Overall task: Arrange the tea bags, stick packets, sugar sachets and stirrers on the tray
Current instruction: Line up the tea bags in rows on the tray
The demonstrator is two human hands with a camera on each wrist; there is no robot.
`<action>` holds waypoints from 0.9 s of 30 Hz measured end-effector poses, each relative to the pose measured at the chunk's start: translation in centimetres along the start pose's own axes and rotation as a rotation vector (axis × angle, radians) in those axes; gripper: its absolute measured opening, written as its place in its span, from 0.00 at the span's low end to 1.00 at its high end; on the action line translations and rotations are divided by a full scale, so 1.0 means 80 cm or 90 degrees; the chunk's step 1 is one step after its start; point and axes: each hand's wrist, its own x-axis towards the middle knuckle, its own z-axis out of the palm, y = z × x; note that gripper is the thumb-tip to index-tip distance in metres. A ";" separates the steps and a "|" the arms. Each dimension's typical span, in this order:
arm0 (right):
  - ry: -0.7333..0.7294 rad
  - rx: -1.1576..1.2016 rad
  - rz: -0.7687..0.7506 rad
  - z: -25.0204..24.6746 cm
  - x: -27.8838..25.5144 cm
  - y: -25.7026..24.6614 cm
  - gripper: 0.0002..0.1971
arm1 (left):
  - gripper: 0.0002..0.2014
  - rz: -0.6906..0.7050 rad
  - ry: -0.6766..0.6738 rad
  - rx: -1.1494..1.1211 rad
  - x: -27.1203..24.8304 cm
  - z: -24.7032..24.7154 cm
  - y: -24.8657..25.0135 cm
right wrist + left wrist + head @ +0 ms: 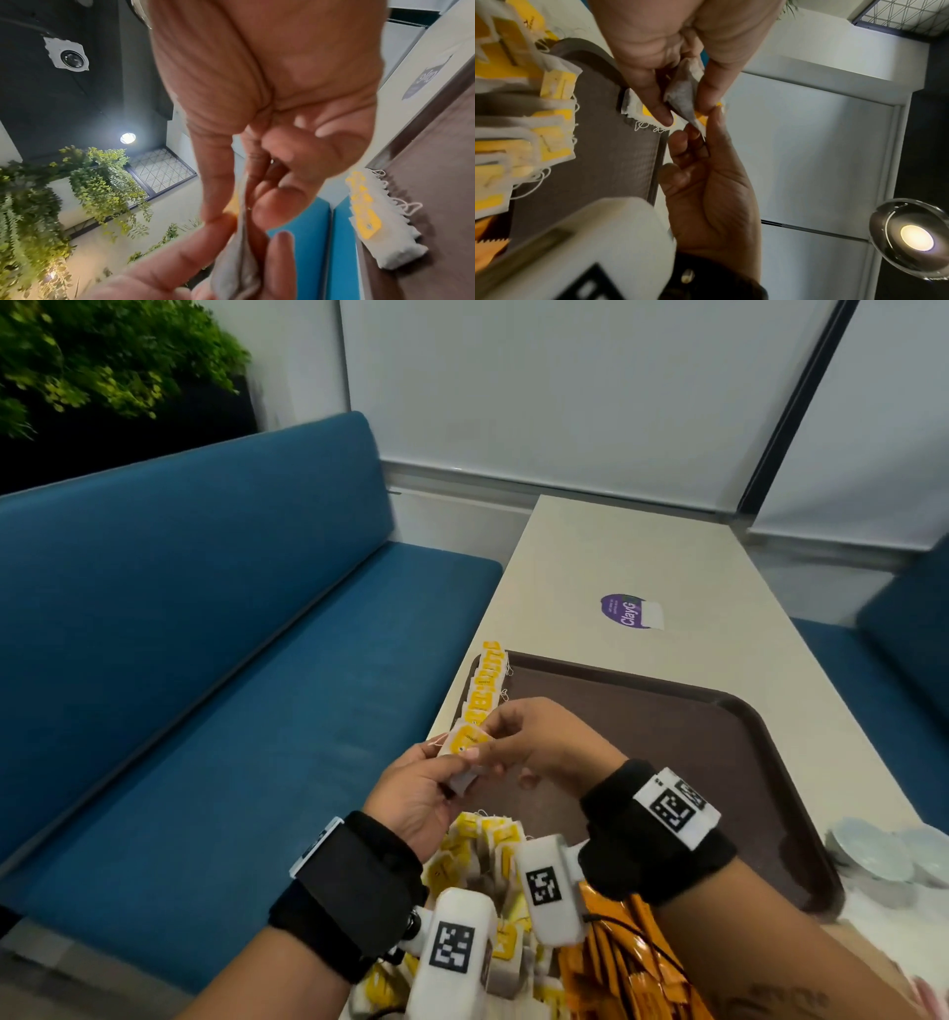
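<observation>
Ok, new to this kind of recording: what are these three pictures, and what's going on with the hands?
No machine here: a person wears three cameras. The head view looks down at both hands; each wrist view looks along one hand from below. The left hand and right hand together pinch one tea bag, both keeping a grip on it above the left edge of a brown tray. A row of tea bags already lines that edge. Near the wrists lie a loose pile of tea bags and orange stick packets. The tray sits on a pale table.
</observation>
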 end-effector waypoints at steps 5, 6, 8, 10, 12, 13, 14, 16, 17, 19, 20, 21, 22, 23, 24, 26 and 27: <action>0.102 0.098 -0.003 0.006 -0.009 0.012 0.07 | 0.08 -0.009 0.021 0.095 -0.005 -0.004 -0.003; 0.122 0.102 -0.001 0.005 -0.009 0.014 0.07 | 0.07 -0.005 0.033 0.117 -0.007 -0.007 -0.004; 0.166 0.085 0.011 -0.002 -0.003 0.019 0.07 | 0.06 0.001 0.046 0.148 -0.009 -0.016 -0.003; 0.200 0.036 0.037 -0.011 0.008 0.026 0.07 | 0.05 0.009 0.062 0.184 -0.011 -0.029 0.000; 0.210 -0.009 0.076 -0.018 0.023 0.033 0.06 | 0.05 0.021 0.086 0.228 -0.012 -0.043 0.004; 0.204 -0.019 0.098 -0.020 0.032 0.035 0.06 | 0.05 0.030 0.096 0.252 -0.012 -0.047 0.007; 0.190 -0.028 0.120 -0.020 0.041 0.036 0.06 | 0.05 0.042 0.102 0.283 -0.011 -0.052 0.010; 0.155 -0.062 0.157 -0.016 0.059 0.035 0.06 | 0.06 0.069 0.105 0.388 -0.008 -0.059 0.015; 0.133 -0.082 0.167 -0.012 0.068 0.035 0.06 | 0.07 0.084 0.101 0.457 -0.007 -0.060 0.017; 0.087 -0.121 0.186 -0.004 0.085 0.035 0.09 | 0.10 0.109 0.082 0.591 0.000 -0.063 0.021; 0.069 -0.132 0.197 -0.001 0.091 0.035 0.10 | 0.12 0.112 0.071 0.651 0.004 -0.064 0.022; 0.058 -0.141 0.205 0.001 0.098 0.037 0.11 | 0.13 0.115 0.057 0.707 0.007 -0.063 0.023; 0.055 -0.145 0.216 0.002 0.104 0.038 0.11 | 0.15 0.109 0.042 0.764 0.009 -0.062 0.022; 0.059 -0.139 0.227 0.003 0.110 0.040 0.11 | 0.16 0.095 0.027 0.821 0.011 -0.059 0.021; 0.062 -0.130 0.241 0.004 0.114 0.039 0.10 | 0.17 0.078 0.012 0.875 0.014 -0.058 0.018; 0.050 -0.141 0.276 0.005 0.120 0.039 0.08 | 0.18 0.054 -0.016 0.944 0.021 -0.057 0.012; 0.040 -0.153 0.292 0.006 0.122 0.038 0.08 | 0.19 0.045 -0.025 0.961 0.022 -0.056 0.009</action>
